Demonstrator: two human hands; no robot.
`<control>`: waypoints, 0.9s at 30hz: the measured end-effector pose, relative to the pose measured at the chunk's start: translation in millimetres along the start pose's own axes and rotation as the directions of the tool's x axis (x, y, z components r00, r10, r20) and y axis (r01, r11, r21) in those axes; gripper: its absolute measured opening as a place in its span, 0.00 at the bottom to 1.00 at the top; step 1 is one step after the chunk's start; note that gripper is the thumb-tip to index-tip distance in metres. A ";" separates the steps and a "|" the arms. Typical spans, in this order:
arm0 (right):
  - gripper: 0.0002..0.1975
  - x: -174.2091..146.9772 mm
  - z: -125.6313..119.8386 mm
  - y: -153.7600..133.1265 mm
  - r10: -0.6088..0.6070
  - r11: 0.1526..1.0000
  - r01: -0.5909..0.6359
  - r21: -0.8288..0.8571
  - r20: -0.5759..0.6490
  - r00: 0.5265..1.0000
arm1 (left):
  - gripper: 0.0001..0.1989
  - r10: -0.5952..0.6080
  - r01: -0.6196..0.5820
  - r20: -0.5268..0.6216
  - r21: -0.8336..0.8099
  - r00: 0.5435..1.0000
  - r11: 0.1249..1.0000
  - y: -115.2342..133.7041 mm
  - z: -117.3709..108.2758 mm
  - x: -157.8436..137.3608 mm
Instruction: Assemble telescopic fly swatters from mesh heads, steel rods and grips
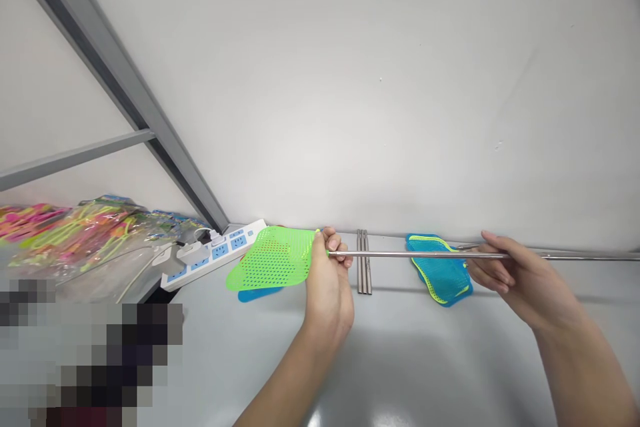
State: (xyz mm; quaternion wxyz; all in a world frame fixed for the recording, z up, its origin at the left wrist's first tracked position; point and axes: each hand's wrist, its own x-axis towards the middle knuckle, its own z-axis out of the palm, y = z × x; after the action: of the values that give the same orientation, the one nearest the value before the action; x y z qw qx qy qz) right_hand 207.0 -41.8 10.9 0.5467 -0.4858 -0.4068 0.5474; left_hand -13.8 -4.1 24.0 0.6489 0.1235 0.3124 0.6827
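A bright green fly swatter point(275, 257) with a perforated paddle and a long thin metal telescopic rod point(400, 254) lies level across my view. My left hand point(330, 273) is closed around its neck, where paddle and rod meet. Farther right, my right hand point(515, 273) has its thumb and fingers around the same rod, which runs on past it to the right edge. Between the hands, several short metal tubes point(364, 263) lie side by side on the table. Next to my right hand lies a small stack of blue and yellow-green swatter paddles point(440, 270).
A white power strip point(220, 250) with plugs stands left of the green paddle. Under that paddle, a blue paddle point(260, 294) peeks out. Bagged colourful swatters point(100, 233) lie beyond a grey metal frame point(145, 107). A pale wall point(380, 113) backs the grey table point(400, 360).
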 end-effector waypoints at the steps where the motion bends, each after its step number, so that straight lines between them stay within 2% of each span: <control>1: 0.24 0.2 -0.8 0.4 0.000 1.000 0.000 0.001 0.000 1.000 | 0.05 -0.001 0.001 -0.001 0.009 1.000 1.000 -0.6 -0.3 0.6; 11: 0.25 1.1 -0.7 0.8 0.007 1.000 -0.007 -0.010 -0.015 1.000 | 0.05 0.019 -0.019 0.000 0.078 1.000 0.997 -3.0 -3.7 2.0; 13: 0.25 0.6 -0.2 -0.5 -0.001 0.999 0.002 0.033 -0.039 0.999 | 0.06 0.054 -0.058 0.033 0.144 0.998 0.988 -5.1 -5.2 2.3; 16: 0.24 0.0 -3.5 -2.3 -0.021 0.994 0.030 0.102 -0.087 0.996 | 0.10 0.121 -0.162 0.150 0.303 0.981 0.939 -9.9 -7.0 3.7; 19: 0.24 -0.6 -11.6 -4.6 -0.024 0.990 0.039 0.132 -0.110 0.994 | 0.12 0.213 -0.316 0.284 0.395 0.935 0.863 -13.9 -6.9 4.9; 22: 0.25 -1.4 -20.7 -7.0 -0.016 0.987 0.034 0.156 -0.113 0.993 | 0.09 0.259 -0.449 0.433 0.426 0.864 0.785 -13.3 -6.8 7.3; 27: 0.24 -1.3 -27.8 -7.7 -0.017 0.986 0.039 0.163 -0.131 0.991 | 0.09 0.106 -0.560 0.673 0.506 0.732 0.656 -4.8 -12.9 17.5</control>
State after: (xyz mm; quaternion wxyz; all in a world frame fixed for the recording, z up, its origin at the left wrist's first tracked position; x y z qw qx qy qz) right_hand 235.6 -44.9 13.1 0.6181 -0.4673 -0.3304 0.5389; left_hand -19.5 9.1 7.1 0.4738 0.6156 0.2923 0.5577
